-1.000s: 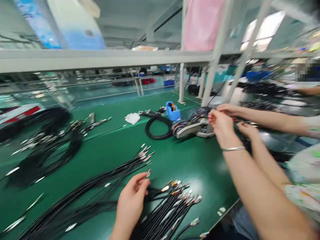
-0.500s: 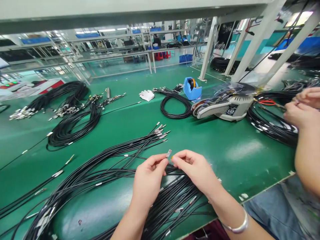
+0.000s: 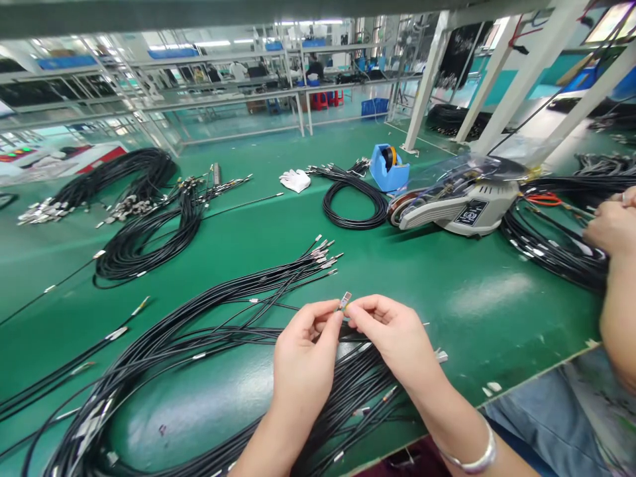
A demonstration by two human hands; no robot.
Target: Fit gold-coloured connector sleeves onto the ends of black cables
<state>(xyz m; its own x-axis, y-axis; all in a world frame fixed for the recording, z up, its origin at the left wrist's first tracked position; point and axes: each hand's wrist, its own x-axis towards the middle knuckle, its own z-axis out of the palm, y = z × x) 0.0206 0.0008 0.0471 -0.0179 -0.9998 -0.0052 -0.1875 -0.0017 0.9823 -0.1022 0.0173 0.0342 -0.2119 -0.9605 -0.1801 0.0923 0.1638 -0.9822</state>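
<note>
Green workbench (image 3: pixel 472 265), metal shelving behind. Left: coiled black cables (image 3: pixel 173 238). Centre: left hand (image 3: pixel 304 351), thumb and forefinger clamped on small metal connector (image 3: pixel 346 299), raised between both hands. Right hand (image 3: pixel 390 334), fingertips pinched together on tiny yellowish piece (image 3: pixel 346 307) at connector's edge. Piece could land crooked if left pinch rolls; loose cables (image 3: pixel 355 384) beneath could snag right wrist. Far right: co-worker's hand (image 3: pixel 612 225), well apart.

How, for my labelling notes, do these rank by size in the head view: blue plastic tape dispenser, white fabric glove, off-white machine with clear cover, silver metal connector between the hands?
1. Machine
2. Tape dispenser
3. Glove
4. Connector, partly hidden
</note>
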